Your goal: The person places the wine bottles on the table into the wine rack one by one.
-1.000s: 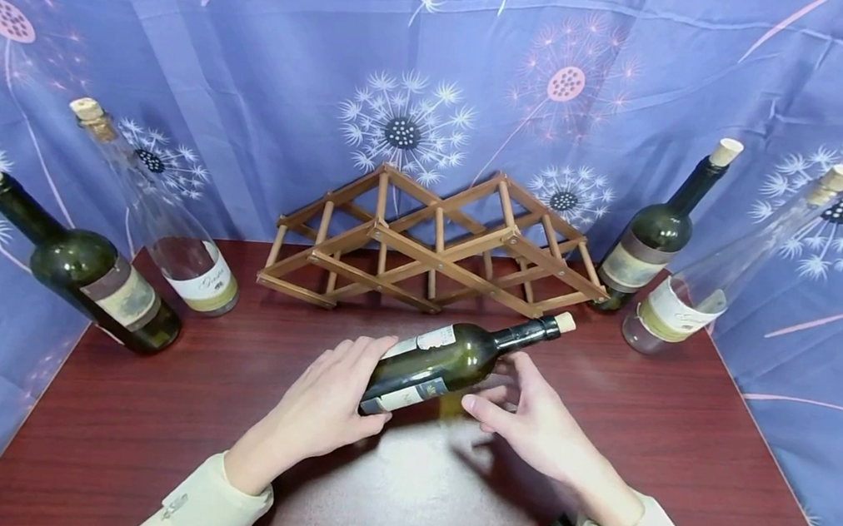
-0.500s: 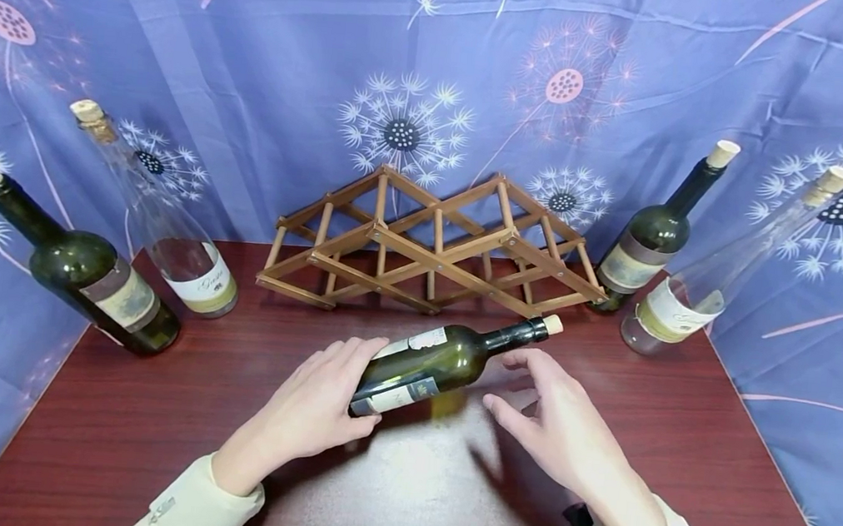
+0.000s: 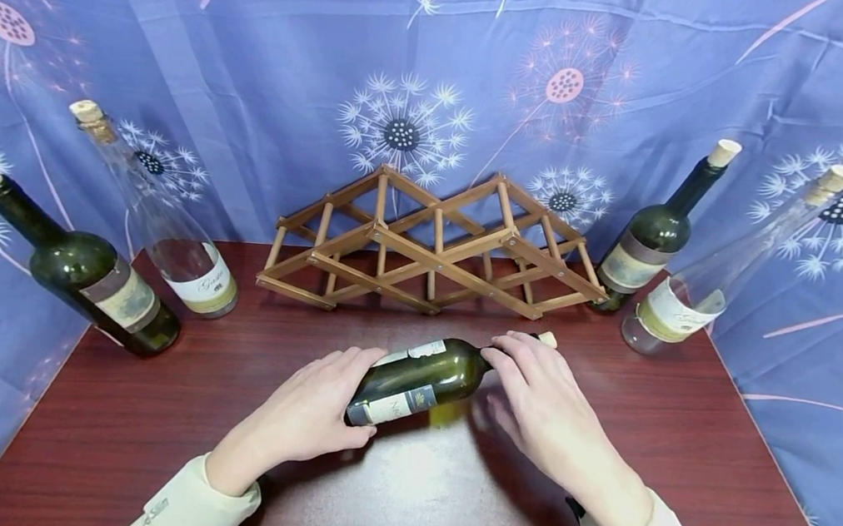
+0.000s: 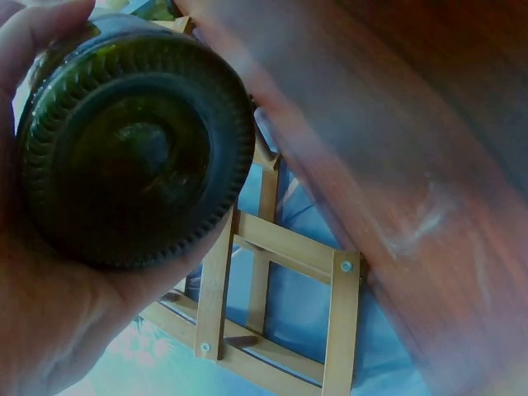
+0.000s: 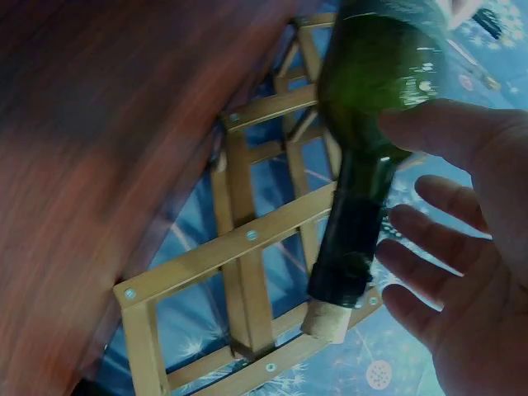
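Slanting away rightward, neck-first: held bottle (image 3: 420, 380)

Head camera: one, farthest off, facing forward and down; rack (image 3: 437, 258) ahead at 12 o'clock. Left wrist camera: one, very near, meeting bottle (image 4: 136, 153) base-on toward 9 o'clock (tabletop (image 4: 396, 124) slanting at 2). Right wrist camera: one, near; bottle side-on, 1 to 5 o'clock. Common to both wrists: rack, tabletop.
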Tool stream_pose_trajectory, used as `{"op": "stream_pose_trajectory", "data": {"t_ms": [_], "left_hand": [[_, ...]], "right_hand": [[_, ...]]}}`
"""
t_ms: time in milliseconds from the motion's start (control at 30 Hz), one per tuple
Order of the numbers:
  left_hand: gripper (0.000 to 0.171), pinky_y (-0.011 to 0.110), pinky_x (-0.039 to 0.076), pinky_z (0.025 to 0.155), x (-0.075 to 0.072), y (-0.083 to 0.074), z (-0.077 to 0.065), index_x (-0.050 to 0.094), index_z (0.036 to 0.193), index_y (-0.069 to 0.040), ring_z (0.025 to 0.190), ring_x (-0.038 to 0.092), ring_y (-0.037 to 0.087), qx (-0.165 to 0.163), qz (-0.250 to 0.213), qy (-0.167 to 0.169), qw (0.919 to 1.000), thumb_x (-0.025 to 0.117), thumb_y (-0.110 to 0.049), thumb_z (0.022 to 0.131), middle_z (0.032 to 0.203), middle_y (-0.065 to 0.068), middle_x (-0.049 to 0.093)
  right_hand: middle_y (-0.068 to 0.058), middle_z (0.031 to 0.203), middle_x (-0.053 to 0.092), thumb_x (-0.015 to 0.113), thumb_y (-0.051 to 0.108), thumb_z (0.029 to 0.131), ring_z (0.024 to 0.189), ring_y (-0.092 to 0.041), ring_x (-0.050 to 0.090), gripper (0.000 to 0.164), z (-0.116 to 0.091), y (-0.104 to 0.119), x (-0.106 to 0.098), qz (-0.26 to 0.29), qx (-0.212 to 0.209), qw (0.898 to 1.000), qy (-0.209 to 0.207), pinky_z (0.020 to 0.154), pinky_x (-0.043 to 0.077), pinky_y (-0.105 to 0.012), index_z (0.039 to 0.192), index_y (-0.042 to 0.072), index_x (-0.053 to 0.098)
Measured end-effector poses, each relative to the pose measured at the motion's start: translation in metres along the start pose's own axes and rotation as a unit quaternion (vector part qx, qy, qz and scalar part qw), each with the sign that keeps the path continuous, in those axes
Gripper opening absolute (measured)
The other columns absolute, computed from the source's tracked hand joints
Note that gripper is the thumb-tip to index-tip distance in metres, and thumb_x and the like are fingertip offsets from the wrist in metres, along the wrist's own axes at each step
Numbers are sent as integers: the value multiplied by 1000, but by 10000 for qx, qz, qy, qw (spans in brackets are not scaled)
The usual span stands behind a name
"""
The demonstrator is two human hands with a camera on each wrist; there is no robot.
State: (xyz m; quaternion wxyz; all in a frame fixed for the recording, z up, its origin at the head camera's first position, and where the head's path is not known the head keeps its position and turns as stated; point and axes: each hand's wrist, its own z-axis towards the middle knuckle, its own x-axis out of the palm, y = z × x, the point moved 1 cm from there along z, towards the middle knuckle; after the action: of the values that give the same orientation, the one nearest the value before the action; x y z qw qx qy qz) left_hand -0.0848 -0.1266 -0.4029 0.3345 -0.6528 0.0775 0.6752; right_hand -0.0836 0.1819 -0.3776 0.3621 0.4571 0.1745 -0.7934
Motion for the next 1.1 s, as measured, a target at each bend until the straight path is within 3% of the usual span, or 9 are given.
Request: {"op": "stream_pose_trajectory", "data": {"t_ms": [200,333,533,833,1100], "left_hand": [[89,32,48,80,0,-1,-1,44,145,-17,98,53,8,74,-190,199,9996,80,-48,70,120,-9,56],[88,30,47,78,1,-2,-1,44,144,-20,94,53,7,83,-317,288,9990,80,-49,69,116,-10,56],[90,32,49,82,2,-4,-1,45,145,-18,100,55,8,6,-473,488,9977,80,-50,69,126,-6,57],[87,30,49,77,4,-4,-1,47,143,-20,93,56,6,65,-731,692,9949,80,-49,68,121,-11,57],[85,29,49,77,4,-4,0,47,143,-24,91,56,5,107,-960,889,9914,80,-49,69,119,-14,57]], "right_hand": [[-16,126,57,61,11,86,125,-35,49,47,-4,-7,12,-251,-179,9992,268,115,23,-50,131,-1,56],[-13,122,60,52,10,88,121,-35,52,44,-5,-10,18,-291,-335,9988,195,114,25,-50,130,-2,56],[-11,116,60,44,10,92,114,-32,55,39,-7,-15,24,-260,-487,9985,19,112,30,-49,127,-3,57],[-9,113,61,56,6,86,110,-30,55,42,-17,-23,31,-64,-736,9969,279,108,34,-45,127,-3,55],[-8,113,59,55,13,93,104,-28,54,37,-22,-29,29,-16,-882,9953,403,91,42,-41,128,-1,55]]}}
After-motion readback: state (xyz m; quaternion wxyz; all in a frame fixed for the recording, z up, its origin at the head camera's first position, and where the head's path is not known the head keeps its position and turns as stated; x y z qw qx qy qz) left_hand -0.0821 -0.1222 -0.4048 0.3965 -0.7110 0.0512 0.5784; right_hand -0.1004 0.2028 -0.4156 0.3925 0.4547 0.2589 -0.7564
